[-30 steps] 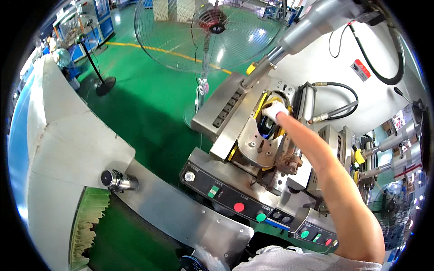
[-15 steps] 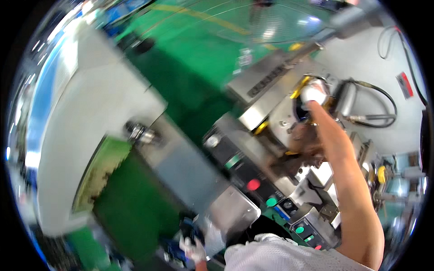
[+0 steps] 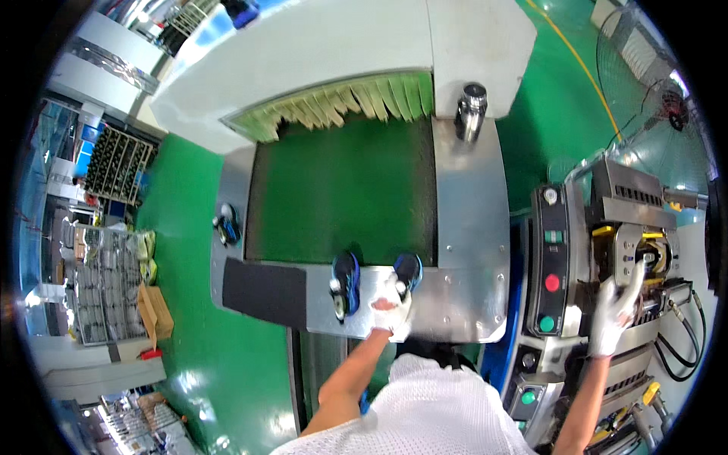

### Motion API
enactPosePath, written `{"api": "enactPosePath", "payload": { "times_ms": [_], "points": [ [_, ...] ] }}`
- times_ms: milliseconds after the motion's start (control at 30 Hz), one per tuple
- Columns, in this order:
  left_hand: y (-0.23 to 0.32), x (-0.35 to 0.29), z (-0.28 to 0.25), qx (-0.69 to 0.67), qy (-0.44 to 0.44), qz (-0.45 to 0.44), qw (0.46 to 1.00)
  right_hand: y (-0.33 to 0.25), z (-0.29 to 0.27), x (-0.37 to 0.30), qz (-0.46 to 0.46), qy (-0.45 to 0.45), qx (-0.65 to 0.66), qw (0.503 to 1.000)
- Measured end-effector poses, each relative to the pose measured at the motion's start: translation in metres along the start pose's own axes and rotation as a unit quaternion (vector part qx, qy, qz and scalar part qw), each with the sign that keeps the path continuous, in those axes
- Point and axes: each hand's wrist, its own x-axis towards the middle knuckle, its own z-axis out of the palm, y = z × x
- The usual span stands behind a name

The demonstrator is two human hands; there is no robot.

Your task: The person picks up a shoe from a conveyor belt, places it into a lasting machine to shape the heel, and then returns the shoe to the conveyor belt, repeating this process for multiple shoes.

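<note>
My left hand (image 3: 390,309), in a white glove, is closed around the heel end of a dark sneaker with blue edging (image 3: 408,267) at the conveyor's near metal ledge. Just left of it, a second dark blue sneaker (image 3: 345,282) lies on the ledge with its toe toward the green belt. My right hand (image 3: 613,312), also gloved, reaches out to the machine on the right. Its fingers are stretched toward a dark rounded piece (image 3: 654,258) seated in that machine; whether they touch it I cannot tell.
The green conveyor belt (image 3: 341,197) runs under a fringed curtain (image 3: 341,105) into a pale housing. A steel flask (image 3: 471,112) stands on the right metal side, and another shoe (image 3: 227,224) sits on the left. The machine's control panel (image 3: 552,262) carries coloured buttons. A fan (image 3: 671,110) stands beyond.
The view has swung from the machine toward the conveyor. My left hand has come up to the ledge with the sneaker. My right hand remains at the machine.
</note>
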Motion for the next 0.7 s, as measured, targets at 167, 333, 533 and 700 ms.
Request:
{"api": "enactPosePath", "payload": {
  "times_ms": [167,333,533,700],
  "points": [
    [0.02,0.009,-0.026,-0.055,-0.071,0.038,0.995,0.007,0.077,-0.147,0.059,-0.284,-0.257,0.922],
    [-0.022,0.02,-0.128,-0.113,-0.089,0.068,0.987,-0.055,0.107,-0.165,0.118,-0.348,-0.225,0.902],
    [-0.089,0.012,-0.131,-0.201,-0.062,-0.156,0.965,-0.239,0.17,-0.192,0.223,-0.534,0.154,0.801],
    [-0.108,0.018,-0.114,-0.102,-0.101,-0.178,0.973,-0.325,0.277,-0.289,0.256,-0.258,0.16,0.918]
  ]
}}
